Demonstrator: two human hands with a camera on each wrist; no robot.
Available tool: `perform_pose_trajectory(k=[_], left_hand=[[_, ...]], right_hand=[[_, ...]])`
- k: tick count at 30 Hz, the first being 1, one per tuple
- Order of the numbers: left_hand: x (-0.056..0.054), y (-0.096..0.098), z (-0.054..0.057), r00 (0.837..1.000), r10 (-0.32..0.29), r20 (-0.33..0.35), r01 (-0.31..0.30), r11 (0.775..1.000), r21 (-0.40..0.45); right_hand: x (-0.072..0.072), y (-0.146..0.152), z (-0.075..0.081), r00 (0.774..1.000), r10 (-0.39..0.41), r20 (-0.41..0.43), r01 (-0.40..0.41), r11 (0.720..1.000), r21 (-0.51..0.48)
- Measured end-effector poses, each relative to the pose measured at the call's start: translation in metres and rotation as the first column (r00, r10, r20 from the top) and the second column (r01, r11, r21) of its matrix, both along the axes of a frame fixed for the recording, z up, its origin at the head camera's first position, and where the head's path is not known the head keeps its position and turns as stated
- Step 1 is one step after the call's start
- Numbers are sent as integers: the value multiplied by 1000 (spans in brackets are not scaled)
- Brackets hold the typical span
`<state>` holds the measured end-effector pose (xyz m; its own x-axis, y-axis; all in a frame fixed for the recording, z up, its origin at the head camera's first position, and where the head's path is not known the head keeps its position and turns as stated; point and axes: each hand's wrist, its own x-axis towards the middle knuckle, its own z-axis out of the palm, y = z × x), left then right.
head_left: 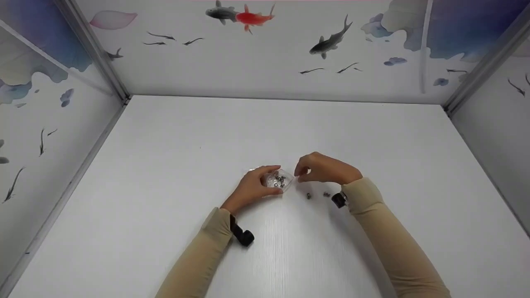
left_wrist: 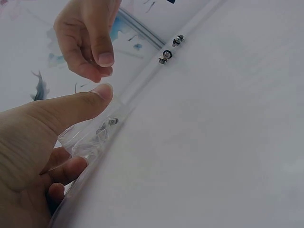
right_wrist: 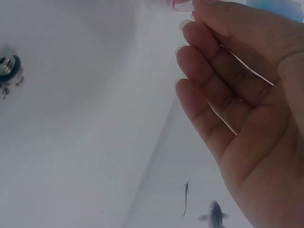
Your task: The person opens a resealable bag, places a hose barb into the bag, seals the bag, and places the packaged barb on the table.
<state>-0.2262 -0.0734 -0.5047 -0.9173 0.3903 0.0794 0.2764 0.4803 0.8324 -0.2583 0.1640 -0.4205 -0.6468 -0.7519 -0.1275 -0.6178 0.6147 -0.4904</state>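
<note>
My left hand [head_left: 256, 184] holds a small clear plastic bag [head_left: 285, 188], with thumb and fingers on its opposite sides. Several small metal fasteners [head_left: 280, 180] lie inside it. At the bag's right edge is my right hand [head_left: 325, 169], its fingers bent and the thumb near the index fingertip. Nothing shows between those tips in the left wrist view, where they hover just off the bag. Two more fasteners lie on the table below the right hand, one fastener [head_left: 309, 195] nearer the bag and another fastener [head_left: 326, 194] by the right wrist. They carry dark rings.
The white table [head_left: 186, 136] is enclosed by printed panels with fish patterns, such as the back panel [head_left: 281, 54]. A black wrist camera [head_left: 244, 238] sits at the left cuff, and another black camera [head_left: 339, 200] at the right cuff.
</note>
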Motion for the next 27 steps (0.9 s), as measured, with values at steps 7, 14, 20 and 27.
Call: perform_pose_trajectory(k=[7,14,20,27], left_hand=[[0,0,1,1000,-2,-14,2,1000,-10],[0,0,1,1000,4,-16,-4,1000,-6],[1,1,1,1000,4,-6,-4,1000,-2],[1,1,1,1000,10,2,-10,1000,3]], right_hand=[[1,10,-4,995,-53,86,47,997,69],[3,13,-8,981,-89,173,64,988,142],[6,13,-13,965,-149,214,108,976,192],[7,11,-16,959,-190,212,143,965,218]])
